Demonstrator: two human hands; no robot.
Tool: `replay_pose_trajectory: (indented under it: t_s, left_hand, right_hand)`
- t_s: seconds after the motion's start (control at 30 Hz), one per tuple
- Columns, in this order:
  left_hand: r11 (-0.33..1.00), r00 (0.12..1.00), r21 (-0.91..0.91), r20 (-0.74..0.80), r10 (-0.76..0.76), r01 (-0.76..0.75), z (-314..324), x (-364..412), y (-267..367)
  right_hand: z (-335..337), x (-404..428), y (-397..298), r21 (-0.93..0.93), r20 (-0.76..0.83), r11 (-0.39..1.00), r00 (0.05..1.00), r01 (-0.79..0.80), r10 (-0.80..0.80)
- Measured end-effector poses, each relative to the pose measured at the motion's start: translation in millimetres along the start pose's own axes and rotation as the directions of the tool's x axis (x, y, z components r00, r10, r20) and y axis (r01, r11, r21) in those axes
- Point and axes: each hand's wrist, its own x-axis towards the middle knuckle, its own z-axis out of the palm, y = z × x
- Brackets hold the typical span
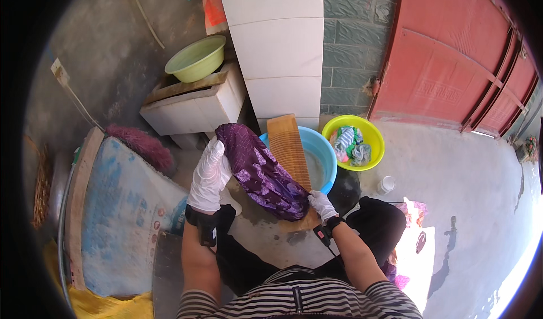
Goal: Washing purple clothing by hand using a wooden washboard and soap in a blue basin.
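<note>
A dark purple patterned cloth (pixel 263 170) is stretched between my two gloved hands, slanting down from left to right. My left hand (pixel 210 177), in a white glove, grips its upper left end. At the lower right end, my right hand (pixel 323 206) pinches the fabric, also in a white glove. Behind the cloth a wooden washboard (pixel 289 143) with ridges leans in a light blue basin (pixel 330 166). Part of the washboard and the basin's left side are hidden by the cloth. Some water shows in the basin.
A yellow-green basin (pixel 377 149) with several crumpled cloths stands right of the blue one. Near it are a clear plastic cup (pixel 386 184) and a dark round object (pixel 345 190). A pale green basin (pixel 197 60) rests on a tiled sink (pixel 199 111). Wet patches mark the concrete floor.
</note>
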Motion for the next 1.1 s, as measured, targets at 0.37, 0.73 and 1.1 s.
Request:
replay_pose_trajectory:
  t_s: [0.37, 0.73, 1.1]
  left_hand:
    - [0.998, 0.998, 0.027, 0.032, -0.057, 0.056, 4.5, -8.2, -15.1]
    - [0.853, 0.946, 0.414, -0.199, -0.256, 0.318, -105.7, -7.6, -56.4]
    - [-0.076, 0.815, 0.928, -0.358, -0.456, 0.365, -134.6, -14.0, -131.2]
  right_hand:
    - [-50.6, 0.6, -16.6, 0.632, -0.309, 0.769, 0.941, 0.096, 0.137]
    - [-100.3, -26.7, -141.3, 0.659, -0.184, 0.666, 0.934, 0.349, -0.307]
    - [-119.9, -54.2, -288.5, -0.042, 0.097, 0.941, 0.939, 0.336, -0.331]
